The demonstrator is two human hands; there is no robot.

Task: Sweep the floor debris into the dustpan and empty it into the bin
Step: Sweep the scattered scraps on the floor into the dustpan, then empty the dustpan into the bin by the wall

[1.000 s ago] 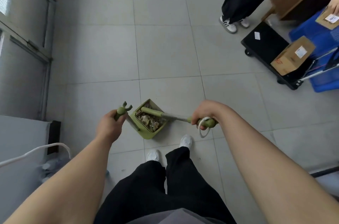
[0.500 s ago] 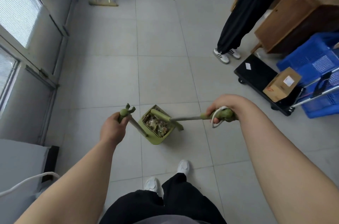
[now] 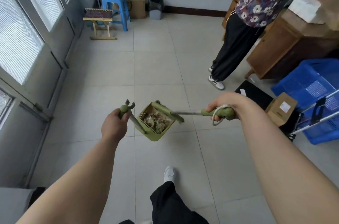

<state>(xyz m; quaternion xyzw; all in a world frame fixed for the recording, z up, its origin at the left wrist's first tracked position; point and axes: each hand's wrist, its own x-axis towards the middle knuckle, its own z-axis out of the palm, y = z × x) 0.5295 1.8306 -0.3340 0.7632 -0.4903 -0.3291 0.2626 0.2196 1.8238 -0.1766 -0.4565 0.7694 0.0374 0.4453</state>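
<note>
1. Head view: left hand (image 3: 113, 126) has its fingers curled round the upright green grip of the dustpan (image 3: 156, 138), centre frame, loaded with debris (image 3: 156, 120)
2. Right hand (image 3: 222, 107) grips the broom (image 3: 185, 113) handle, brush head at the pan's mouth
3. Light, stiff plastic, I'd say, and loose scraps spill easily: hold the grip, keep it level
4. Bin (image 3: 156, 8) waits upper centre, well apart

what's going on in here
Someone is sweeping up. Their left hand grips the handle of an olive-green plastic long-handled dustpan, which is loaded with brownish scraps of debris. Their right hand holds a green-handled broom with a metal shaft, its head at the pan's mouth. The grey bin with a black liner stands by the far wall, so emptying is not yet done. A second person in a floral top stands to the right.
</note>
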